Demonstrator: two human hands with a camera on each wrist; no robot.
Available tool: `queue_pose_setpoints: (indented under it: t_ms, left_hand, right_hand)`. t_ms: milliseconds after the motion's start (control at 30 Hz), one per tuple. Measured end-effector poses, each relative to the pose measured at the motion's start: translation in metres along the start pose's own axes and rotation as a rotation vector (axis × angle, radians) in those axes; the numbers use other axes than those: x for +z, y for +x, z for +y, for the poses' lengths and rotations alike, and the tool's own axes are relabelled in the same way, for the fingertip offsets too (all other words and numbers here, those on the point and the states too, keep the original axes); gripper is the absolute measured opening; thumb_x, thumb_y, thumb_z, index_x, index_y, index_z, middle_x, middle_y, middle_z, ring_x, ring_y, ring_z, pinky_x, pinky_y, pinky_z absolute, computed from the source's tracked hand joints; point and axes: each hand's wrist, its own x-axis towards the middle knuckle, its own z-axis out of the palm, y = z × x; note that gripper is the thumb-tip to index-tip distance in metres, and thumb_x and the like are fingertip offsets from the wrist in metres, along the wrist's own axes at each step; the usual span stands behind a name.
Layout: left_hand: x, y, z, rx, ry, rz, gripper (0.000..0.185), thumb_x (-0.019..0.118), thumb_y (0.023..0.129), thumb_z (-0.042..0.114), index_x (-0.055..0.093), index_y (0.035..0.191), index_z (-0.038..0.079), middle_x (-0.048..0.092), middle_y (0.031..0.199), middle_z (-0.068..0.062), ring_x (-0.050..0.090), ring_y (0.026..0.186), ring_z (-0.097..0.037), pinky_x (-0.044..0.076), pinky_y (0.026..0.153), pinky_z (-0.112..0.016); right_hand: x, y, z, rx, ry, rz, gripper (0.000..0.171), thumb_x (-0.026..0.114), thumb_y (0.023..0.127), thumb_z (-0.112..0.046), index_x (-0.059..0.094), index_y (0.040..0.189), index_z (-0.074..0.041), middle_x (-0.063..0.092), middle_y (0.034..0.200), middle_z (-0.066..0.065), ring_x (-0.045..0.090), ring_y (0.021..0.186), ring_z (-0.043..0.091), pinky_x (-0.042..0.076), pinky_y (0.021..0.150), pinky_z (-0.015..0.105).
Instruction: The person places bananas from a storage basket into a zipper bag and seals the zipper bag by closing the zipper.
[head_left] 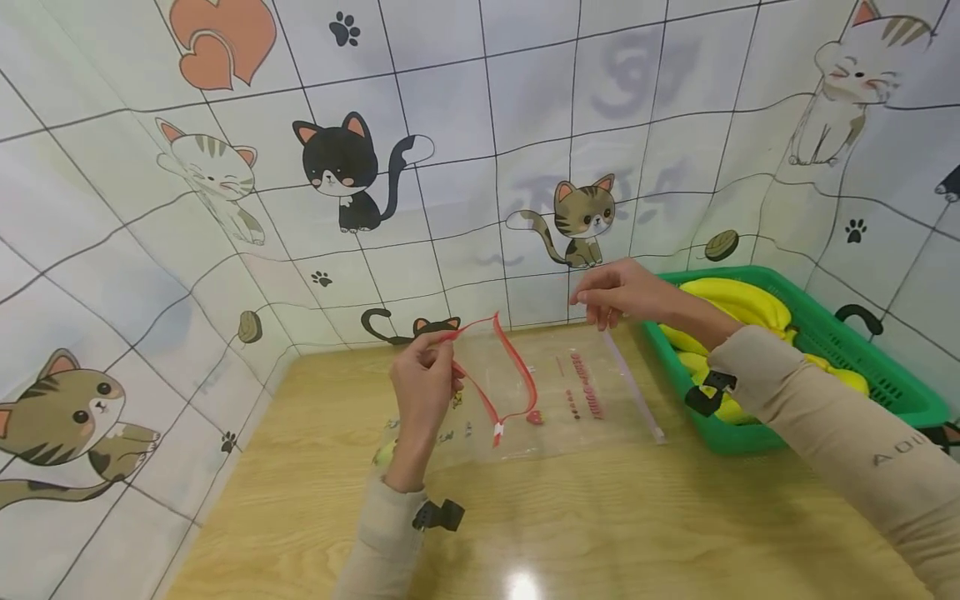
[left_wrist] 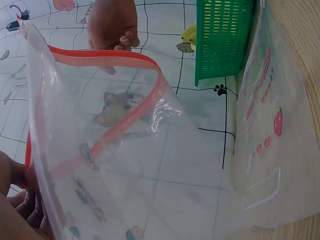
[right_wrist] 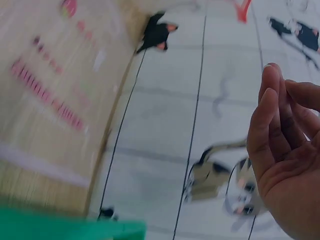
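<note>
Bags: one, clear crinkly plastic zip bag with a red seal strip, pinched by the left hand; the right hand hovers empty, fingers relaxed, near one green mesh basket of smooth yellow bananas.

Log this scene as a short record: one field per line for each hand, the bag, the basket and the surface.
left hand: pinches the red zip edge of the clear plastic zip bag, holding its mouth open
right hand: empty, fingers relaxed, above the bag's far side
bag: lies partly on the light wooden table, pink print on it
green plastic basket: right of the bag, holds yellow bananas
</note>
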Motion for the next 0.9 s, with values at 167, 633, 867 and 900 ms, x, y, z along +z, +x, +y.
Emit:
queue_pose_setpoints:
  t_ms: [167, 633, 867, 900]
  left_hand:
    - [-0.001, 0.0, 0.0, 0.008, 0.002, -0.015, 0.02, 0.06, 0.1, 0.01, 0.078, 0.108, 0.009, 0.063, 0.055, 0.0, 0.058, 0.039, -0.023, 0.045, 0.039, -0.023]
    - [-0.002, -0.001, 0.0, 0.004, -0.008, -0.021, 0.021, 0.059, 0.1, 0.01, 0.078, 0.11, 0.008, 0.06, 0.056, -0.002, 0.057, 0.039, -0.019, 0.045, 0.039, -0.022]
    - [0.0, -0.002, 0.001, 0.019, -0.004, -0.021, 0.02, 0.06, 0.1, 0.01, 0.078, 0.108, 0.009, 0.06, 0.056, -0.003, 0.056, 0.038, -0.015, 0.045, 0.038, -0.022]
    - [0.001, -0.002, 0.001, 0.021, -0.003, -0.024, 0.02, 0.06, 0.1, 0.01, 0.078, 0.108, 0.01, 0.061, 0.056, -0.003, 0.056, 0.038, -0.016, 0.044, 0.038, -0.022]
  right_hand:
    - [-0.03, -0.014, 0.034, 0.113, -0.05, 0.074, 0.033, 0.055, 0.108, -0.021, 0.069, 0.123, 0.004, 0.075, 0.082, 0.01, 0.07, 0.067, 0.023, 0.062, 0.063, 0.034]
    - [-0.094, -0.061, 0.111, 0.281, -0.34, 0.04, 0.034, 0.056, 0.106, -0.018, 0.067, 0.12, 0.011, 0.074, 0.102, 0.022, 0.074, 0.088, 0.028, 0.064, 0.074, 0.042]
    - [-0.115, -0.084, 0.13, 0.394, -0.413, -0.006, 0.035, 0.058, 0.102, -0.012, 0.062, 0.12, 0.017, 0.068, 0.083, 0.014, 0.061, 0.07, 0.023, 0.057, 0.062, 0.039]
    - [-0.117, -0.087, 0.133, 0.41, -0.408, -0.019, 0.035, 0.058, 0.101, -0.012, 0.061, 0.12, 0.018, 0.066, 0.081, 0.013, 0.06, 0.069, 0.023, 0.055, 0.061, 0.039]
